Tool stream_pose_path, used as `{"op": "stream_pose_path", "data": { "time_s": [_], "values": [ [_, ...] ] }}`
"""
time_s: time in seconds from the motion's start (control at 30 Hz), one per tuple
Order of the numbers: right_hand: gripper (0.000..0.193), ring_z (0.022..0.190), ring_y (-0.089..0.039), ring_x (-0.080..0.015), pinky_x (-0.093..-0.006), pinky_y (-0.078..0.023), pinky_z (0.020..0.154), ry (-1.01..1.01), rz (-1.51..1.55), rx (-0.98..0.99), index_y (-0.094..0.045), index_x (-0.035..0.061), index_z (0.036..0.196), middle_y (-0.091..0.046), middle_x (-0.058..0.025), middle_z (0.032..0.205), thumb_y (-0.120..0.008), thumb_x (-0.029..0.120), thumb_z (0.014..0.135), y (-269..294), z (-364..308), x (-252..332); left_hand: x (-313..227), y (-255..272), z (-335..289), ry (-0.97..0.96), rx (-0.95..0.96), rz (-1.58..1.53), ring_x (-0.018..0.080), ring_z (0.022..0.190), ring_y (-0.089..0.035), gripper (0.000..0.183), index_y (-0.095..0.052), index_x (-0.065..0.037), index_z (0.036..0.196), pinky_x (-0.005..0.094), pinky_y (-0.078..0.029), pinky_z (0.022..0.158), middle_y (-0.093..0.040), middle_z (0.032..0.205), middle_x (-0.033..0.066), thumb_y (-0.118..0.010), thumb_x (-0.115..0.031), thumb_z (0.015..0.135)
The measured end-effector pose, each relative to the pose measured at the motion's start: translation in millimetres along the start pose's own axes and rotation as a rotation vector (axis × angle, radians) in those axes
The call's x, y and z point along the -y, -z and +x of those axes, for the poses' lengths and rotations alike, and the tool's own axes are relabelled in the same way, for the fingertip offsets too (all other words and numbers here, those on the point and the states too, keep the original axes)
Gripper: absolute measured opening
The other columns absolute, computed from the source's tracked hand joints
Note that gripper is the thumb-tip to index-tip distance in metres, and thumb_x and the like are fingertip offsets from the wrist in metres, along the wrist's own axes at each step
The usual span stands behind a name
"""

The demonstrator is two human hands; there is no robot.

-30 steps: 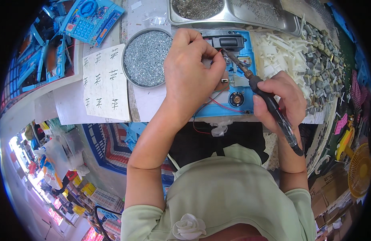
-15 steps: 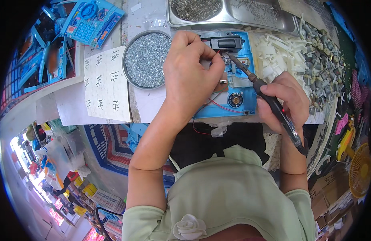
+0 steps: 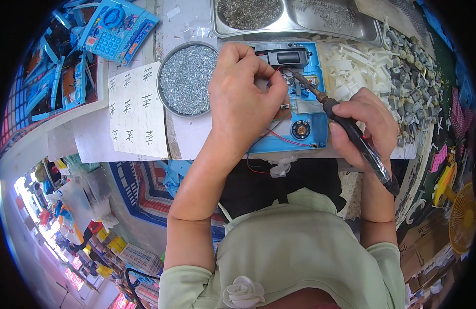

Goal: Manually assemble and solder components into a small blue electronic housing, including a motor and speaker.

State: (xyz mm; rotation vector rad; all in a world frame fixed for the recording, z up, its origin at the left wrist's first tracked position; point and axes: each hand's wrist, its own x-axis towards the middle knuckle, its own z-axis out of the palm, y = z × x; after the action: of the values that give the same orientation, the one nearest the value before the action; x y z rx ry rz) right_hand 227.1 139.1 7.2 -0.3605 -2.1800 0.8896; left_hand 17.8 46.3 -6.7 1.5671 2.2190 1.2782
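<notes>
Two bare hands at a bench, seen from above, with the blue casing (image 3: 274, 143) as landmark. The casing lies open side up, partly covered by the left hand (image 3: 245, 92) at its left side. That hand's thumb and forefinger are pinched together at the tips on a thin red wire (image 3: 282, 67), over the casing's upper half; the remaining fingers are curled. The right hand (image 3: 378, 129), right of the casing, has its fingers wrapped around the dark handle of the iron (image 3: 351, 129), the thumb on the near side. The iron slants over the casing's right edge, its tip just beside the left fingertips; contact between tip and wire cannot be made out. Within the casing, a black block (image 3: 292, 57) sits at the far end and a round speaker (image 3: 301, 130) at the near end; a brown board (image 3: 284, 112) lies between, partly hidden. Beyond the casing stands a steel tray (image 3: 291, 24). To its left are a round dish (image 3: 159, 77) of small silver pieces and, farther out, a marked paper (image 3: 137, 110). To its right lie white parts (image 3: 356, 67), then grey parts (image 3: 410, 87).
</notes>
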Motion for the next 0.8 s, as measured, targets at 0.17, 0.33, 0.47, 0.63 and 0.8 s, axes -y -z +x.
{"op": "stream_pose_path", "data": {
  "time_s": [0.17,0.33,0.47,0.63,0.8],
  "values": [
    [0.027,0.061,-0.058,-0.0227,-0.0327,-0.045,0.055,-0.018,-0.024,0.035,-0.071,0.0042,0.101,-0.067,-0.0069,0.076,-0.079,0.006,0.075,-3.6,3.9,-0.8,-0.3,0.7,-0.5,0.004,-0.001,-0.006,0.0296,0.079,-0.064,0.010,-0.069,-0.003,0.074,0.0393,-0.055,0.067,-0.060,0.096,0.0119,-0.077,-0.006,0.071],
    [0.026,0.062,-0.058,-0.0233,-0.0331,-0.046,0.056,-0.018,-0.027,0.053,-0.071,0.0036,0.100,-0.067,-0.0073,0.076,-0.078,0.006,0.076,-4.7,5.6,-0.5,2.9,-1.3,-1.5,-0.013,-0.008,-0.009,0.0290,0.078,-0.064,0.010,-0.069,-0.003,0.075,0.0390,-0.054,0.067,-0.060,0.095,0.0111,-0.078,-0.006,0.071],
    [0.026,0.062,-0.058,-0.0232,-0.0329,-0.046,0.056,-0.015,-0.033,0.048,-0.071,0.0032,0.100,-0.068,-0.0075,0.077,-0.079,0.005,0.075,-2.9,6.2,1.7,4.0,-0.5,-1.4,-0.043,-0.007,-0.010,0.0284,0.078,-0.064,0.010,-0.069,-0.003,0.076,0.0387,-0.054,0.066,-0.060,0.095,0.0107,-0.077,-0.005,0.072],
    [0.028,0.060,-0.057,-0.0233,-0.0324,-0.045,0.054,0.017,-0.016,0.016,-0.071,0.0032,0.101,-0.068,-0.0077,0.078,-0.080,0.003,0.074,1.5,4.9,2.6,3.9,-1.9,-2.1,-0.022,0.002,-0.039,0.0282,0.078,-0.063,0.010,-0.068,-0.003,0.075,0.0385,-0.053,0.066,-0.060,0.094,0.0109,-0.077,-0.004,0.072],
    [0.031,0.060,-0.056,-0.0233,-0.0323,-0.045,0.053,0.065,-0.005,0.000,-0.070,0.0035,0.103,-0.068,-0.0073,0.077,-0.080,0.003,0.074,1.5,6.3,4.9,4.0,-2.2,-1.9,-0.038,-0.010,-0.032,0.0280,0.077,-0.063,0.010,-0.068,-0.003,0.075,0.0382,-0.053,0.065,-0.060,0.093,0.0109,-0.077,-0.004,0.072]
  ]
}}
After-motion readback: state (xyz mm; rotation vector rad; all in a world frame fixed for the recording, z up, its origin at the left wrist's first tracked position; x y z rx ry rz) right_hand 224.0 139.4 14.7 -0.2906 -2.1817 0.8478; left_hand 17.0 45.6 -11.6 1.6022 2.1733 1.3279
